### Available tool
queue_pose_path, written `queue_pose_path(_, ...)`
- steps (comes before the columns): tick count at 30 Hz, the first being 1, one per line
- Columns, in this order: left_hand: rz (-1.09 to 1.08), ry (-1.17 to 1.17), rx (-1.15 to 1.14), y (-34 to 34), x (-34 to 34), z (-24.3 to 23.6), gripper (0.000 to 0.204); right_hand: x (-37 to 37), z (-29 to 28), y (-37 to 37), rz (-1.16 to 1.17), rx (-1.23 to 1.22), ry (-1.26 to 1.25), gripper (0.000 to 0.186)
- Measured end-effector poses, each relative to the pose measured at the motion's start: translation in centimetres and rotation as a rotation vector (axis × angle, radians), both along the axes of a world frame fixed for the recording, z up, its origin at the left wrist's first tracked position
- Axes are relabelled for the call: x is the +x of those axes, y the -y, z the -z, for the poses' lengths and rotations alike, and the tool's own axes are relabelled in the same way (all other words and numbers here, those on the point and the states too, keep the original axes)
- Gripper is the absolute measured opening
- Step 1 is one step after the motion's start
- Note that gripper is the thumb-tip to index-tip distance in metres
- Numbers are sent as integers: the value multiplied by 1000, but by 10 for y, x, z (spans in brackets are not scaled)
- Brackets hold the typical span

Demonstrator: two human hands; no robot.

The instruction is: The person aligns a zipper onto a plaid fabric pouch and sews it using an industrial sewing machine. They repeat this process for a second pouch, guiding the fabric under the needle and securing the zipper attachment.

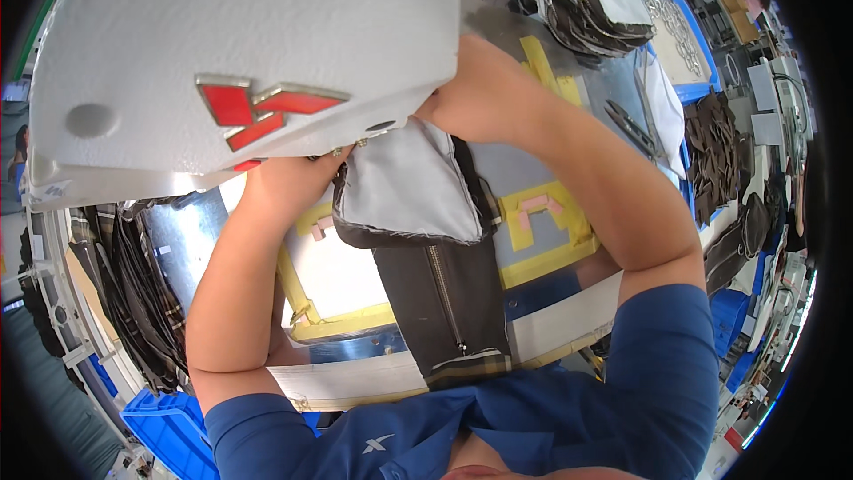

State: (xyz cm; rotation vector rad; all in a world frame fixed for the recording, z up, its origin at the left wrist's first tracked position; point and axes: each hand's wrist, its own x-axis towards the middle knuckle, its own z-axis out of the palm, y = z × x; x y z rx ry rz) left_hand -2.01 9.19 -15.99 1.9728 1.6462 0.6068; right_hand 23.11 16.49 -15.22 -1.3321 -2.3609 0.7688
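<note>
A large white sewing machine head (382, 27) with a red emblem covers the upper left and hides most of my fingertips. Beneath its lower edge lies a partly sewn bag piece, its pale grey lining (409, 182) facing up and its edges frayed. From it a dark panel (440, 302) with a metal zipper hangs toward my body. At the lining's left edge my left hand (298, 182) is closed on the fabric, its fingers mostly behind the machine. My right hand (475, 93) is curled closed at the lining's upper right edge.
Yellow tape guides (551, 231) mark the metal work surface. At the far right lie snips (629, 129), a blue tray (680, 36) of metal rings and a heap of brown pieces (715, 147). Stacked bag pieces (591, 0) stand behind; dark plaid fabric (129, 284) hangs left, above a blue crate (164, 427).
</note>
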Motion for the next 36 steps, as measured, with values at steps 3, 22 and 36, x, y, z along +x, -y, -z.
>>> queue_pose_path(3,-48,-36,-144,-2,2,-7,29,0,5,-2,3,13,16,22)
queue_pose_path(22,10,-49,-4,2,2,-7,29,2,6,1,-2,32,14,24)
queue_pose_path(36,42,-347,53,4,1,-8,30,3,-5,8,19,10,-32,24)
